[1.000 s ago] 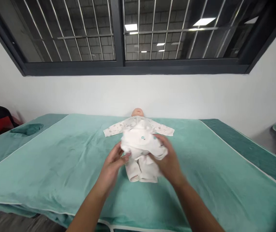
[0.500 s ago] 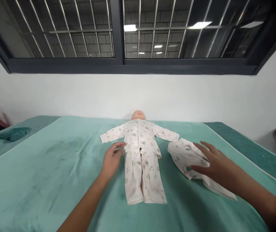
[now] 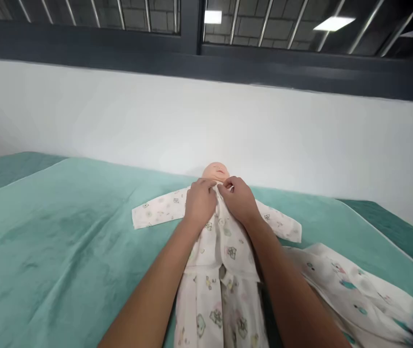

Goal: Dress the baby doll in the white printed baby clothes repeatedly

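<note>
A baby doll (image 3: pixel 218 171) lies on its back on a teal towel-covered bed (image 3: pixel 64 227), head toward the wall. It wears a white printed top (image 3: pixel 228 241) and matching trousers (image 3: pixel 213 314), sleeves spread out. My left hand (image 3: pixel 199 202) and my right hand (image 3: pixel 238 198) sit side by side at the doll's neck, fingers curled and pinching the collar of the top at its front opening.
A second white printed garment (image 3: pixel 351 290) lies crumpled on the bed to the right of the doll. A white wall (image 3: pixel 119 121) and a dark-framed barred window (image 3: pixel 192 34) stand behind. A darker teal strip (image 3: pixel 391 227) runs along the right.
My right hand left the loose garment at the right. Both hands moved up to the doll's collar and closed on it. The view has moved in closer and lower.
</note>
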Demonstrator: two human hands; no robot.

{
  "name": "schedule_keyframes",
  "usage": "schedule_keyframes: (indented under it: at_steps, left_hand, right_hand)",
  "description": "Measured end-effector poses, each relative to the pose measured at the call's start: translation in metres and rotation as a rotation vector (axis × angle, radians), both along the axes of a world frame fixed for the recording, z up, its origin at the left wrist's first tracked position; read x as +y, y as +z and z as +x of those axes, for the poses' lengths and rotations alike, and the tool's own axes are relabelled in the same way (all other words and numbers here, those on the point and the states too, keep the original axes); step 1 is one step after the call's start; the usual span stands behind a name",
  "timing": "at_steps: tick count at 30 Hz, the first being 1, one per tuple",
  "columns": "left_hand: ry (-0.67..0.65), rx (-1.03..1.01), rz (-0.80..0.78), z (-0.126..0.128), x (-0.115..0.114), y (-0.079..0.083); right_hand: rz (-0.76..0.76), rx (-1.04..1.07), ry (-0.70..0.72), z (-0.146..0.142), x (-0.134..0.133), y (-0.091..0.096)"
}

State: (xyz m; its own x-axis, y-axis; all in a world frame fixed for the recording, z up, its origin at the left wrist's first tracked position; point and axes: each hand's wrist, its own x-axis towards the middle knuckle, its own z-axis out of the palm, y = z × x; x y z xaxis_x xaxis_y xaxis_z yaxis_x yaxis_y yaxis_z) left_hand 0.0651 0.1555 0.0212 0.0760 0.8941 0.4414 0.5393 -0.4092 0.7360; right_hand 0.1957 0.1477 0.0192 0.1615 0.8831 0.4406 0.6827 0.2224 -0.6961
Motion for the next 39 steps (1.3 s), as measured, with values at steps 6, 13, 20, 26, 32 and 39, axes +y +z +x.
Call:
schedule_keyframes:
  at_steps: [6, 13, 20, 26, 32, 39]
  left_hand:
    - [-0.036, -0.066, -0.042, -0.001, -0.001, -0.006]
    - [-0.060, -0.029, -0.033, 0.000, 0.000, -0.006]
    - [-0.059, 0.039, -0.027, 0.000, -0.003, -0.007]
    - [-0.041, 0.106, -0.014, 0.001, -0.009, -0.004]
    - [-0.093, 0.043, 0.029, -0.002, -0.025, -0.002]
    - [-0.137, 0.129, 0.057, -0.008, -0.043, -0.007]
  right_hand:
    - [-0.137, -0.053, 0.020, 0.001, 0.000, 0.000]
    - [-0.101, -0.021, 0.073, 0.001, 0.002, -0.001]
    - [-0.024, 0.196, 0.090, 0.006, 0.008, -0.009]
    - [0.100, 0.330, 0.001, 0.006, 0.005, -0.012]
    - [0.205, 0.322, -0.049, 0.007, -0.018, -0.013]
    - [0.171, 0.169, 0.140, 0.006, -0.054, -0.019]
